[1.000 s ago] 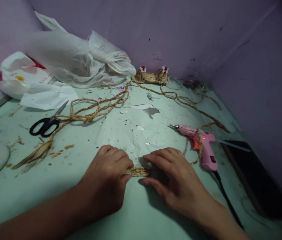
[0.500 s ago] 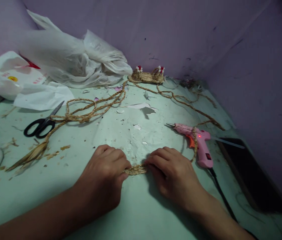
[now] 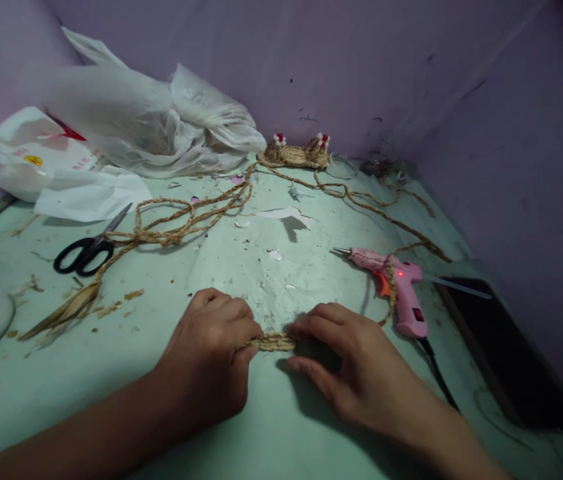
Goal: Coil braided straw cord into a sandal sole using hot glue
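A short flat piece of braided straw rope lies on the table in front of me. My left hand is closed on its left end, thumb and fingers pinching it. At the right end is my right hand, its fingertips at the rope's upper edge and its thumb spread apart below. That hand partly hides the end. A thinner stretch of rope comes out behind my right hand and passes over a pink glue gun, whose red light is lit.
Black-handled scissors and a coil of rope lie on the left. At the back are plastic bags and a woven straw piece with beads. A dark phone-like slab lies on the right.
My right thumb has moved down, away from the fingers, so the right hand has opened from its pinch. The left hand keeps its grip. The view has shifted slightly.
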`<move>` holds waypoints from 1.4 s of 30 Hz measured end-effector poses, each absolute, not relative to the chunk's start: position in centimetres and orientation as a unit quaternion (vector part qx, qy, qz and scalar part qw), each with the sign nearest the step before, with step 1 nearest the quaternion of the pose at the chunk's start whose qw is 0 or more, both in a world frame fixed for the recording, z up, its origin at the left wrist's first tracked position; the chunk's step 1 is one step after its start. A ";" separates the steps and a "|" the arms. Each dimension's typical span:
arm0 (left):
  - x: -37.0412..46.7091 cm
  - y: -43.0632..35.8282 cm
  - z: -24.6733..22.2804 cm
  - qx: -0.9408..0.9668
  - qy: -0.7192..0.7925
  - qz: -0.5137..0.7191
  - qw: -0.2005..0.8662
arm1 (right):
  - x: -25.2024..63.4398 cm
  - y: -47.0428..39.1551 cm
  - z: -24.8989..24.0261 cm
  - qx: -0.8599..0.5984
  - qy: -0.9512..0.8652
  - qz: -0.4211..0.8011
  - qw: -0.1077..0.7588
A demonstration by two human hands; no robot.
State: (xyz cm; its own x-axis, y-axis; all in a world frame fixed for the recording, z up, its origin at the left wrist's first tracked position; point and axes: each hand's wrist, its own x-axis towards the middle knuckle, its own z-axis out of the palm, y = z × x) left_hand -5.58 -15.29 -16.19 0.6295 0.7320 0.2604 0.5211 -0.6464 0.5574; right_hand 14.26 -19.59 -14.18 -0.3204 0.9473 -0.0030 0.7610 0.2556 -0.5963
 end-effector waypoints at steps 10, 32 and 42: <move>-5.6 -15.3 -16.3 0.885 0.347 0.232 0.205 | 12.2 -19.4 -16.0 -0.516 -0.791 0.203 0.257; -6.7 -14.4 -16.0 0.877 0.327 0.210 0.283 | 10.6 -19.1 -15.7 -0.538 -0.790 0.185 0.230; -6.8 -14.0 -15.7 0.912 0.302 0.175 0.217 | 10.8 -19.4 -16.0 -0.493 -0.808 0.172 0.271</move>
